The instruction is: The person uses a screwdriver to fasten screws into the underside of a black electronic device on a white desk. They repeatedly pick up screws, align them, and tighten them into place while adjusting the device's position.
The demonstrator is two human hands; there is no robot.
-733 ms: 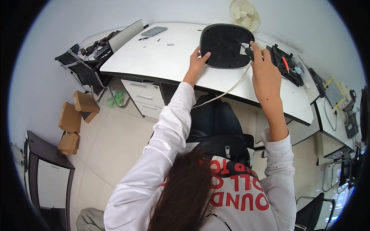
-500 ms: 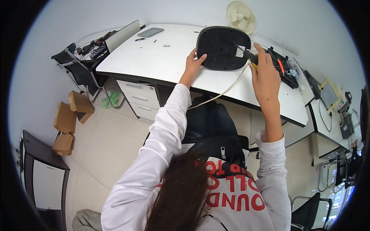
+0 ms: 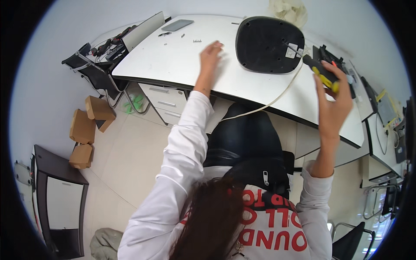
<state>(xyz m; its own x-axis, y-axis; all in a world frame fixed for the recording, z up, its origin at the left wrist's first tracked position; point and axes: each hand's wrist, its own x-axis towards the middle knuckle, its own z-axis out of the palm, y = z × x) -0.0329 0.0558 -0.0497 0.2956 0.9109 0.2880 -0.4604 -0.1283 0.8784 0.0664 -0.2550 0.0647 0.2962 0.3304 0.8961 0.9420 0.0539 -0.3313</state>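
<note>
My right hand [image 3: 336,102] grips a black-and-yellow screwdriver [image 3: 320,73] between thumb and fingers. Its thin shaft reaches over the dark underside of the fan's base [image 3: 260,47], near a white label; whether the tip touches cannot be made out. This rounded black base has several holes and is tipped up, facing me. Behind it shows the cream fan head [image 3: 294,12], partly hidden. My left hand [image 3: 209,60] is off the base, above the white desk, its fingertips drawn together; anything small between them is too small to see. Beside it stand several small screws [image 3: 197,41] in a row.
A pale cable [image 3: 277,99] runs from the base over the desk's front edge [image 3: 164,80]. A grey tablet-like slab [image 3: 177,25] lies at the far left. An open black tool case [image 3: 327,54] sits at the right. Cardboard boxes [image 3: 82,126] stand on the floor.
My left hand has let go of the base's left edge and moved left toward the screws. My right hand has drawn back with the screwdriver, showing more of its handle. The view has shifted.
</note>
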